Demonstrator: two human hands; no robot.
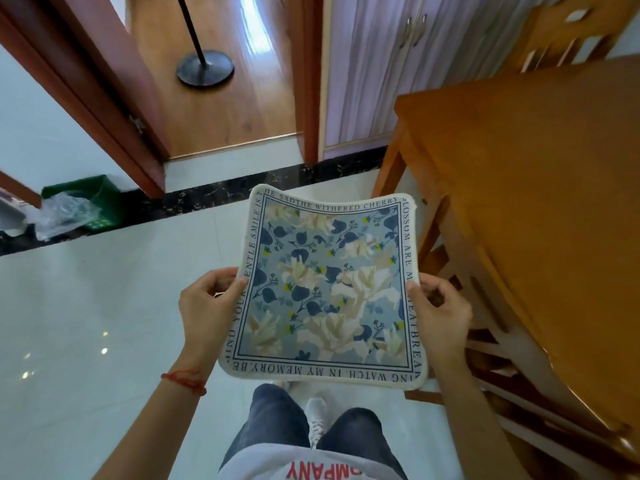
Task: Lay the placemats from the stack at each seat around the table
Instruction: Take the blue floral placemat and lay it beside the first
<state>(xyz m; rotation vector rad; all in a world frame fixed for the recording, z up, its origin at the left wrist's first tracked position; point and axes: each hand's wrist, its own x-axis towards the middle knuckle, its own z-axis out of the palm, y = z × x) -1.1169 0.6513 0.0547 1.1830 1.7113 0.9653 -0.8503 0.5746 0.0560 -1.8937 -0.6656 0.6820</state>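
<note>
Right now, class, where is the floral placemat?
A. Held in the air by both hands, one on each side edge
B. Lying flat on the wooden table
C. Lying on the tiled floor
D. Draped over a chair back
A: the left hand and right hand grip opposite edges of the placemat, which hangs above the floor, left of the table.

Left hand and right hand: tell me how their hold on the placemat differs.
The left hand grips the left edge of the placemat; the right hand grips the right edge. The left wrist has a red string bracelet; the right wrist is bare. The left hand is over the white floor; the right hand is beside the wooden table. Both pinch with thumbs on top, holding the placemat face up in the air.
</note>
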